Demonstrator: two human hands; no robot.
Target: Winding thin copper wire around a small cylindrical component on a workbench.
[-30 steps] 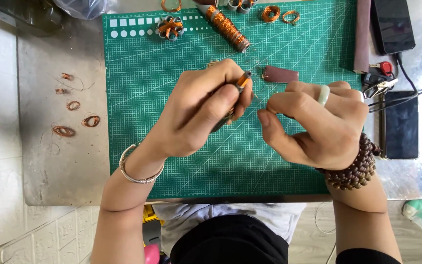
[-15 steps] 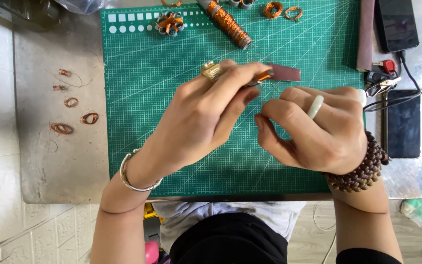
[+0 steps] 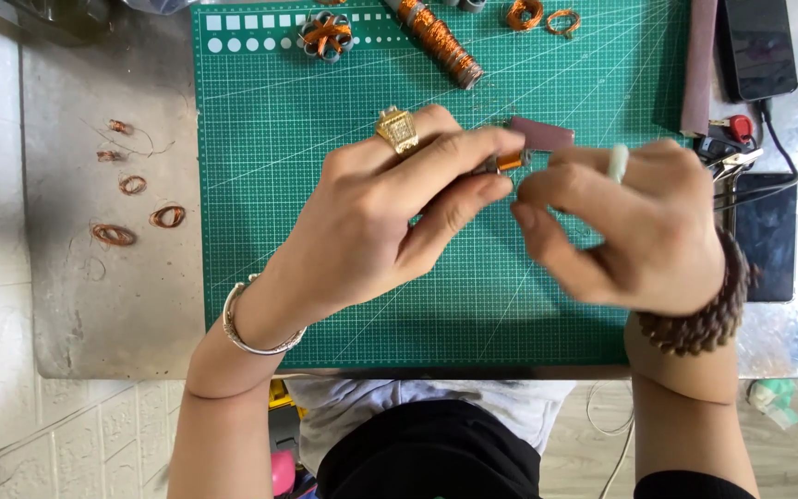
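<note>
Over the green cutting mat [image 3: 270, 185], my left hand [image 3: 390, 222], wearing a gold ring and a silver bangle, pinches a small rod wound with copper wire [image 3: 508, 162]. Only the rod's orange tip shows between the fingers. My right hand [image 3: 630, 226], with a pale ring and a brown bead bracelet, has its fingertips at the same tip; it is blurred, and any wire it holds is too fine to see. A small maroon flat block [image 3: 542, 134] lies on the mat just behind the fingers.
A long copper-wound rod [image 3: 441, 42], a wire-wrapped round core [image 3: 327, 35] and two copper rings [image 3: 542, 17] lie at the mat's far edge. Several small copper coils [image 3: 140, 208] sit on the metal table at left. Two dark phones, cables and clips crowd the right side.
Both hands have shifted up and to the right on the mat. My left hand has rolled so the gold ring faces up, and the copper-wound tip now sits between both hands' fingertips.
</note>
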